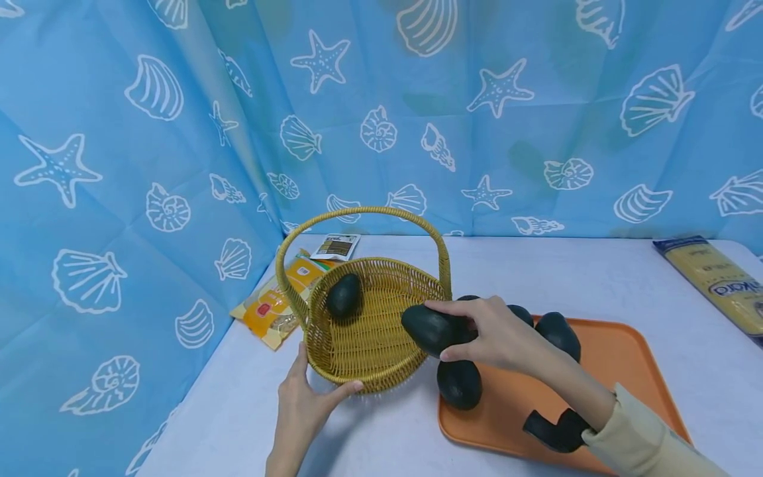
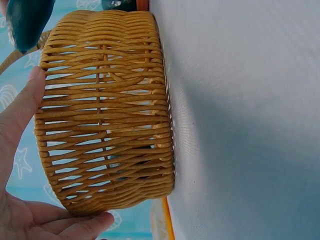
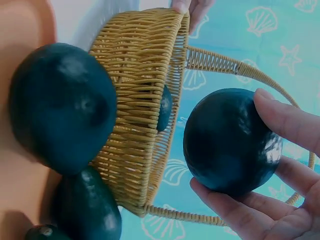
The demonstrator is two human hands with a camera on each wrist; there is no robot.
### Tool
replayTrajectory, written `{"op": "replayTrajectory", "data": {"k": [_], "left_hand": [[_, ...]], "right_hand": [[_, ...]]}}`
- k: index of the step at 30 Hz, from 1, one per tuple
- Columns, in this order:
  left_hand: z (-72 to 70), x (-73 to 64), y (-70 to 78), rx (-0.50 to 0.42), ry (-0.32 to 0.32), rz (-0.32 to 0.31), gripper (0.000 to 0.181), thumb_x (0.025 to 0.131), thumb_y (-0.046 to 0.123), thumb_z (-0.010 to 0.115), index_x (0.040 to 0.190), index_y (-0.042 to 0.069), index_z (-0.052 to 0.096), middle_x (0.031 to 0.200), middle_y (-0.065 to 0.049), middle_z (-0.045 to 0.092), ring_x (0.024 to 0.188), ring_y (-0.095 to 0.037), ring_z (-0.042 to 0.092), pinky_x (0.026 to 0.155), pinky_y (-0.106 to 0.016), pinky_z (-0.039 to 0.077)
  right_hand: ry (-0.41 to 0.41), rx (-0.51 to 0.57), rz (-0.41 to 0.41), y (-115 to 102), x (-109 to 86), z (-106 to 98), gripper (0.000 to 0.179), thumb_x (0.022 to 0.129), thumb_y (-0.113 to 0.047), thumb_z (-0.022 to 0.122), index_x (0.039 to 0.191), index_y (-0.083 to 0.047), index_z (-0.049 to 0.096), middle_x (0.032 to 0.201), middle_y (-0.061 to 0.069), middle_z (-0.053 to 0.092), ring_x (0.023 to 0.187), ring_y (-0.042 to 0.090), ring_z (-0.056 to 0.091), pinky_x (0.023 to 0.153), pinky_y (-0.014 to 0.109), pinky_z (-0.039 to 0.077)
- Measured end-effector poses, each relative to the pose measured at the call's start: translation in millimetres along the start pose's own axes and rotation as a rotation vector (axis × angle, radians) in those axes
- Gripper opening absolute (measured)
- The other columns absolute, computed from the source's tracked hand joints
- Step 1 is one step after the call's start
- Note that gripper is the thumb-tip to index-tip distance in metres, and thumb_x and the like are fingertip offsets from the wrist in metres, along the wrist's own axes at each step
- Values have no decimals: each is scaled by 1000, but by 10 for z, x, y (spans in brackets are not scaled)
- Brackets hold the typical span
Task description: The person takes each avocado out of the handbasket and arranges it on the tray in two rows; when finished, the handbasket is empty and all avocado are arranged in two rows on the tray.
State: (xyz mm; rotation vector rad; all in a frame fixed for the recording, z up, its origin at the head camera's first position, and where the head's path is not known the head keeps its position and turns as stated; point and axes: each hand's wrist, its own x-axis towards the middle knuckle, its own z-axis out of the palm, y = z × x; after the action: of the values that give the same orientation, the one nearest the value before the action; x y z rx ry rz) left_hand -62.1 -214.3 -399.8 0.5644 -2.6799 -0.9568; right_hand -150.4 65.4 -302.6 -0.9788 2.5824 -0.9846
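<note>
A dark green avocado (image 1: pixel 430 329) is gripped between the thumb and fingers of my right hand (image 1: pixel 497 333), raised at the right rim of the wicker basket (image 1: pixel 375 382). In the right wrist view the held avocado (image 3: pixel 232 142) shows its rounded end. My left hand (image 1: pixel 304 404) holds the basket's near left side, thumb at the rim and fingers spread along the wall, as the left wrist view shows. One avocado (image 1: pixel 344 296) lies inside the basket at the left. Several more, including a near avocado (image 1: pixel 459 384), lie on the orange tray (image 1: pixel 620 344).
Behind the basket's left side lie a yellow-orange food packet (image 1: pixel 271 308) and a small white-and-brown packet (image 1: pixel 336 246). A pasta bag (image 1: pixel 715 278) is at the far right. The basket's tall handle (image 1: pixel 363 211) arches over it. A blue shell-print curtain (image 1: pixel 381 132) hangs behind.
</note>
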Motion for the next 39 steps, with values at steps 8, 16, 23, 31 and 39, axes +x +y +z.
{"op": "replayTrajectory", "data": {"k": [8,16,23,31,39], "left_hand": [[-6,-3,3,-11,-2,3,125,59,56,86,149,-5,25,145,-29,41,132,-47,42,105,-58,42],[-2,2,-2,-4,4,4,125,58,56,86,150,-3,25,145,-28,42,131,-46,43,104,-58,43],[-3,-2,1,-10,-4,0,124,59,56,85,150,-3,24,146,-27,42,132,-46,42,105,-58,42],[-5,-8,7,-18,-3,6,123,60,53,86,150,-2,24,146,-27,42,132,-45,42,105,-58,42],[-4,-11,-2,-18,-1,14,123,60,53,86,151,-1,24,146,-26,42,132,-45,43,105,-57,42]], "right_hand": [[-2,25,52,88,-132,20,67,79,-29,79,140,-24,52,47,-7,36,43,8,35,46,21,35],[18,3,-1,170,-216,49,67,78,-31,79,139,-21,54,49,-8,37,44,6,37,44,20,32],[26,27,-4,247,-280,68,67,77,-31,79,138,-20,54,50,-9,39,46,5,40,44,21,37],[33,16,10,313,-352,76,68,76,-35,80,138,-20,55,53,-10,43,49,4,41,51,19,40],[29,-2,92,397,-415,101,72,73,-39,82,138,-24,55,124,17,65,99,23,62,71,32,52]]}}
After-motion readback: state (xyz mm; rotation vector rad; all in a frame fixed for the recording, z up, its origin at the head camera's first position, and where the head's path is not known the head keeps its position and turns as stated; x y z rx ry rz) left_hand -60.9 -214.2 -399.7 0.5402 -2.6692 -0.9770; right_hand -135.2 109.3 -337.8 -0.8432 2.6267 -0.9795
